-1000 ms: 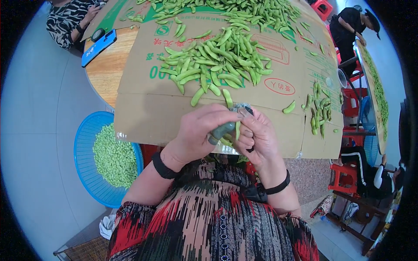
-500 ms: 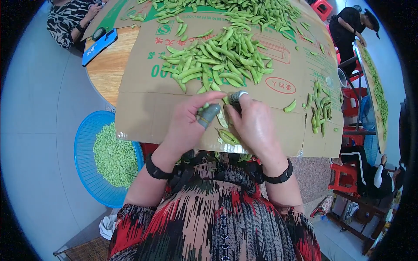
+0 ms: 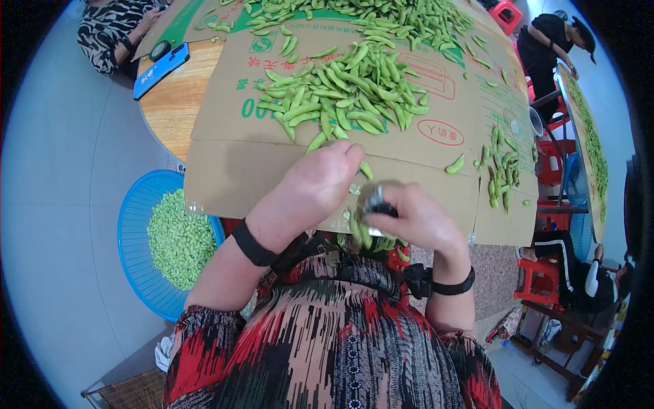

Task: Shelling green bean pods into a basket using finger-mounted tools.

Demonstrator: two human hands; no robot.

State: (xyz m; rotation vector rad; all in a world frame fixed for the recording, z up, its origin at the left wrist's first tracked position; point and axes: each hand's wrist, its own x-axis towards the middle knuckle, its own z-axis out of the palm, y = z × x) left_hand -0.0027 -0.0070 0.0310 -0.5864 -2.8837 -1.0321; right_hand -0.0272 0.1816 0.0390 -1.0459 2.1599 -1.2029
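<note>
Near the close edge of the cardboard (image 3: 228, 177), the left hand (image 3: 319, 180) is curled, fingers hidden, its grip impossible to tell; one pod (image 3: 366, 170) shows just beyond it. The right hand (image 3: 421, 217) is half-closed, fingertips blurred, grip unclear, beside smeared green pods (image 3: 360, 233) at that edge; the far heap (image 3: 415, 24) is cut off

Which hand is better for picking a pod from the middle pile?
Probably the left hand: it's by the near edge of the middle pile, while the right hand is farther away.
</note>
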